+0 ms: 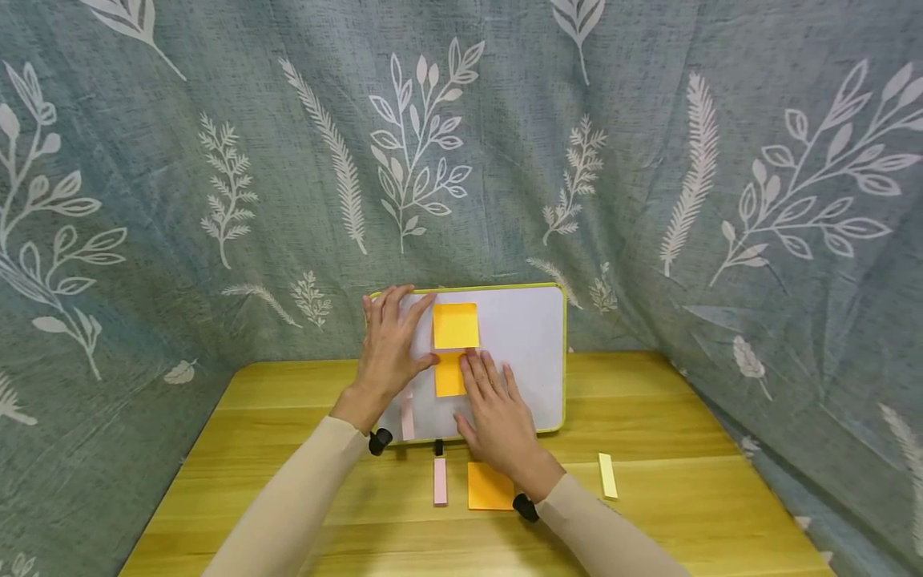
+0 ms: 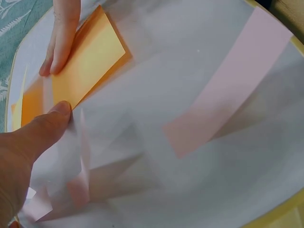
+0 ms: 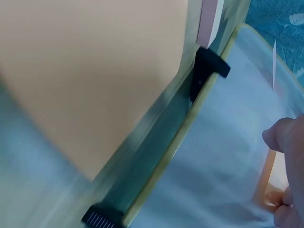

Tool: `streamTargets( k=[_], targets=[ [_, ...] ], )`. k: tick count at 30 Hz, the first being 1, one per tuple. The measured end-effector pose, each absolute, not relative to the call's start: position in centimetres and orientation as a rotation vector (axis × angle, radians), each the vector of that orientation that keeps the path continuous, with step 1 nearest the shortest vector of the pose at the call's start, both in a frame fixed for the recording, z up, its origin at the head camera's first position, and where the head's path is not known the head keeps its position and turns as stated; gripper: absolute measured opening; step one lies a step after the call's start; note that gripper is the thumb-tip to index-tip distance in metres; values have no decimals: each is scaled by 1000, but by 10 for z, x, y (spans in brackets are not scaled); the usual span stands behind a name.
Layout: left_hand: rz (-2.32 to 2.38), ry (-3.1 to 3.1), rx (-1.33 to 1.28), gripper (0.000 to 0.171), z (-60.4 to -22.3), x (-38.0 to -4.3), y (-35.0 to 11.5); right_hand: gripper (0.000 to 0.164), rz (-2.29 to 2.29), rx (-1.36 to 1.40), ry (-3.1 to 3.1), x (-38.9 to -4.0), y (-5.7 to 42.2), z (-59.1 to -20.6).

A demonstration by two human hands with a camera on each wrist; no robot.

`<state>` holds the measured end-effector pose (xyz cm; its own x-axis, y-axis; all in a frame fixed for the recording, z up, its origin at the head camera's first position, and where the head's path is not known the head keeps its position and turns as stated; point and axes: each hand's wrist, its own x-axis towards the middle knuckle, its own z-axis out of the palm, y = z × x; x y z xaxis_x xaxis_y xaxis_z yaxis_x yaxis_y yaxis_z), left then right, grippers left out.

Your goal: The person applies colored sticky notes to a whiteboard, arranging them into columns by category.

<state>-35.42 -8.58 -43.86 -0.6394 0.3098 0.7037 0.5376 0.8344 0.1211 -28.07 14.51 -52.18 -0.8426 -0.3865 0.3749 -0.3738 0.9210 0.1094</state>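
Observation:
A small whiteboard (image 1: 526,353) with a yellow-green frame leans upright on the table. Two orange sticky notes are on it, an upper note (image 1: 456,326) and a lower note (image 1: 449,377). My left hand (image 1: 382,344) spreads over the board's upper left, fingertips near the top edge. Its thumb (image 2: 47,126) touches the lower note's edge in the left wrist view. With extended fingers, my right hand (image 1: 499,409) presses on the lower note's right side, covering part of it. Pink paper strips (image 2: 228,90) stick to the board's left part, their loose ends lifting away.
On the table (image 1: 288,465) before the board lie a pink strip pad (image 1: 440,482), an orange note pad (image 1: 489,487) and a pale yellow strip pad (image 1: 608,477). Black feet (image 3: 206,69) hold the board's lower edge. A leaf-patterned curtain (image 1: 505,160) hangs behind.

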Motion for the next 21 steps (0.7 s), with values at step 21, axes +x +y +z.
streamTargets(
  k=[21],
  targets=[
    [-302, -2321, -641, 119, -442, -351, -92, 97, 199, 537, -2611, -272, 182, -517]
  ],
)
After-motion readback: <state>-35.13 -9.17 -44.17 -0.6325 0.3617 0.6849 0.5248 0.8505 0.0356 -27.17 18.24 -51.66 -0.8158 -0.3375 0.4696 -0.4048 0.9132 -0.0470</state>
